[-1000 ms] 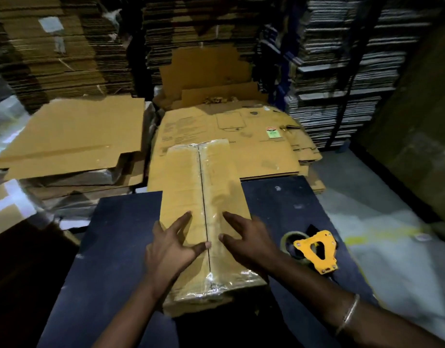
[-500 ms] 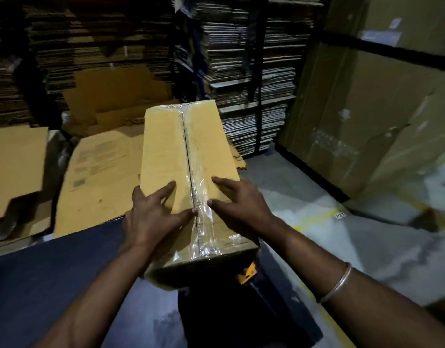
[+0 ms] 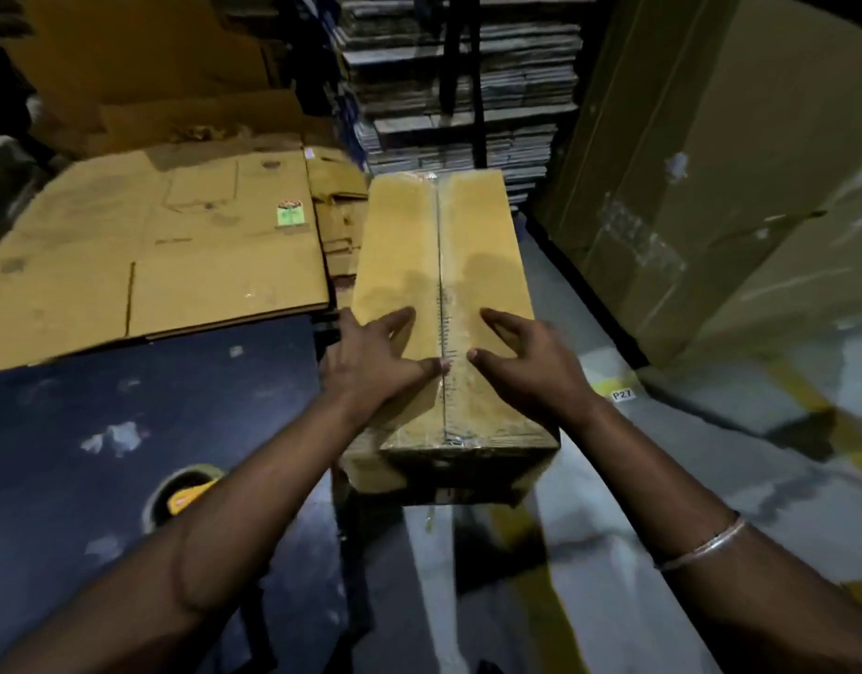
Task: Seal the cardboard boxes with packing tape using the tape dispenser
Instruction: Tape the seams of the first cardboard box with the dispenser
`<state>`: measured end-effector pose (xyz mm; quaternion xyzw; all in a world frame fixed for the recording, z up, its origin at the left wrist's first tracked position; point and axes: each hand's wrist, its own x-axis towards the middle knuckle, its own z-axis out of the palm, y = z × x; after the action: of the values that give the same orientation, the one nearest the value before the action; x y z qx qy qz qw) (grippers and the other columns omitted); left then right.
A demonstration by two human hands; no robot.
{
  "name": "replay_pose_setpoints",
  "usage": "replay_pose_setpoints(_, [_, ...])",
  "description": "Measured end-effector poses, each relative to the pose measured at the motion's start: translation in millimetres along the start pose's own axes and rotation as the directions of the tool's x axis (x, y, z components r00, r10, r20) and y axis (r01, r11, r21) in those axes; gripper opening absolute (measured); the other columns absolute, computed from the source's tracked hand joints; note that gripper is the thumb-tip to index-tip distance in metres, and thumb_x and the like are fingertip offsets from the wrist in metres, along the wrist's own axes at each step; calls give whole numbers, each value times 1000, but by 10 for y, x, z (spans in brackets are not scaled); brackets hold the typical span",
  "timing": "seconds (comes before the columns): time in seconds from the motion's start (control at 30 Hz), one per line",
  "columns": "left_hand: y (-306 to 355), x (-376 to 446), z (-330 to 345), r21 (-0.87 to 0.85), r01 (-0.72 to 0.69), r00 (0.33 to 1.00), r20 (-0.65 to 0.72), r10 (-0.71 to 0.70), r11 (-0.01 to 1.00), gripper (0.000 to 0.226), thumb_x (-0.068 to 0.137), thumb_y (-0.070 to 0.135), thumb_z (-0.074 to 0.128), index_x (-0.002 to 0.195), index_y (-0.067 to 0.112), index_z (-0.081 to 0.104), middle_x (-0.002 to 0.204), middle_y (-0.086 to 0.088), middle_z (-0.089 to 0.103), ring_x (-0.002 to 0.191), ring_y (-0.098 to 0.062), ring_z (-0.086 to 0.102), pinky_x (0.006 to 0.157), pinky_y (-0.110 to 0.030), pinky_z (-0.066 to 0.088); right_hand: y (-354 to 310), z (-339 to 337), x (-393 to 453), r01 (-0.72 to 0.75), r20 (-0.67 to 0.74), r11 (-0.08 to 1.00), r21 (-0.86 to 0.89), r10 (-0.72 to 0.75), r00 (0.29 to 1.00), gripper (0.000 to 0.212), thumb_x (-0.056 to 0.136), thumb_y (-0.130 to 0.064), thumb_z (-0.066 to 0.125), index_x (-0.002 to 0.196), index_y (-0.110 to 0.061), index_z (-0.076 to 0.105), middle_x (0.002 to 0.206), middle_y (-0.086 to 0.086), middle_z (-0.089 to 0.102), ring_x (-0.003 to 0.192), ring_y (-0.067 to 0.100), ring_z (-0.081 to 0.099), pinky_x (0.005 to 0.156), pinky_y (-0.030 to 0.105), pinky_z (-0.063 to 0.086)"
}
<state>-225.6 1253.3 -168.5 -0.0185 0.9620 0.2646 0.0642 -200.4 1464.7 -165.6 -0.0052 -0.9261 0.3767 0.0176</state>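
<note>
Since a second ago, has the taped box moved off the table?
Yes. The box has swung right, off the dark table, and is now over the floor, both hands on top.

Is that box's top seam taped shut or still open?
Shut: clear tape runs along the box seam, flaps flat and closed.

Both hands lie spread on a taped cardboard box (image 3: 443,265): left hand (image 3: 370,362) left of the centre seam, right hand (image 3: 531,362) right of it. The dark worktop (image 3: 127,391) lies left of the fingers.
</note>
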Motion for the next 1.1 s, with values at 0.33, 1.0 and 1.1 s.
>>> replay_pose_setpoints(0.33, [-345,426,2973,-32,269,935,248,-253,962,95,63,81,67,147,49,37,157,-10,18,135,-39,40,107,-47,41,2767,1195,280,-202,289,962,-183,249,924,71,79,-66,63,144,-45,45,141,-6,58,135,24,47,103,39,46])
replay_pose_setpoints(1.0, [-1935,210,6781,89,283,813,506,-288,955,99,80,32,74,158,30,13,157,-17,5,135,-37,39,110,-30,34,6416,3695,-460,-349,599,920,-178,383,703,96,72,-7,66,148,-51,29,158,6,25,137,29,42,104,21,37])
replay_pose_setpoints(1.1, [-2039,233,6900,144,270,774,555,-304,952,99,81,24,72,159,25,10,156,-25,7,137,-42,37,110,-33,36,6534,3760,-577,-381,602,915,-132,380,703,102,57,-13,48,153,-39,25,161,9,20,140,30,37,95,20,38])
